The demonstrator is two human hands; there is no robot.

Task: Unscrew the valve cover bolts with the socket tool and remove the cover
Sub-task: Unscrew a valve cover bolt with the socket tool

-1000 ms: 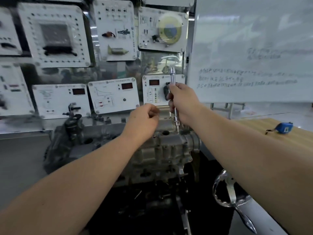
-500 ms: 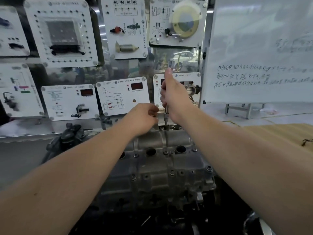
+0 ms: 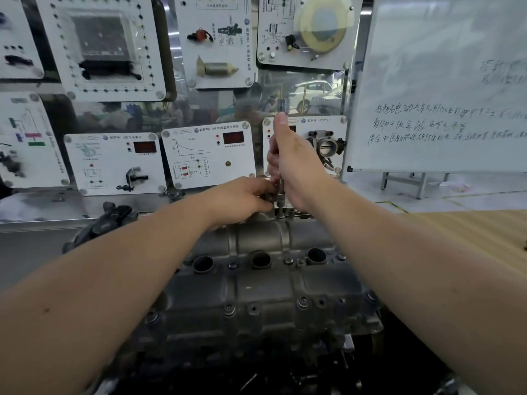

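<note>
The grey metal valve cover (image 3: pixel 256 286) lies in front of me, with three round holes along its top and several bolts (image 3: pixel 229 309) along its edges. My right hand (image 3: pixel 293 163) grips the chrome socket tool (image 3: pixel 281 192), which stands upright with its tip on a bolt at the cover's far edge. The tool's upper end (image 3: pixel 283 105) shows above my thumb. My left hand (image 3: pixel 245 195) has its fingers curled at the tool's lower shaft, just above the bolt; what its fingertips hold is hidden.
A display wall of white training panels (image 3: pixel 208 155) stands right behind the engine. A whiteboard (image 3: pixel 439 89) with handwriting is at the right, above a wooden tabletop (image 3: pixel 470 232). A black engine part (image 3: pixel 111 220) sits at the cover's far left.
My view has closed in on the engine and tilted down. The socket tool has come down onto the far-edge bolt, and my left hand has moved in to the tool's lower shaft.
</note>
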